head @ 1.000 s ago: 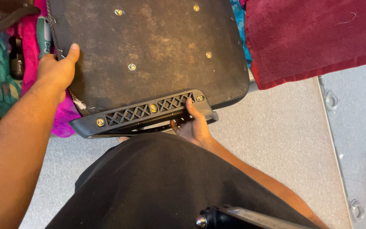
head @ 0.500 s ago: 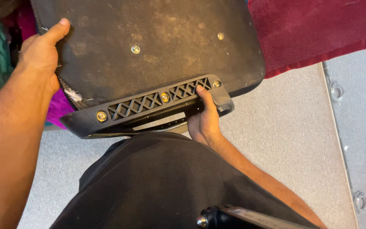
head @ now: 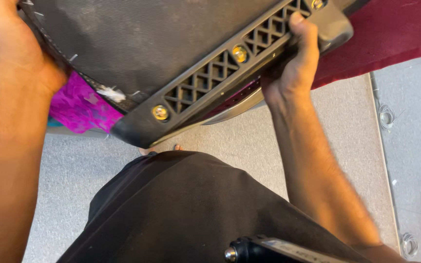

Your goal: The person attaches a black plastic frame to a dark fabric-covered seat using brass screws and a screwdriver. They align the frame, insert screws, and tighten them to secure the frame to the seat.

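Warm bright indoor light, soft shadows, slight motion blur on forearms, no glare

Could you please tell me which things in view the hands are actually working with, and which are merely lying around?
In hand:
- black suitcase, gripped by left hand at its side
- lattice bar with brass screws, gripped by right hand

Lying about:
- magenta cloth
- dark red cloth
- grey carpet
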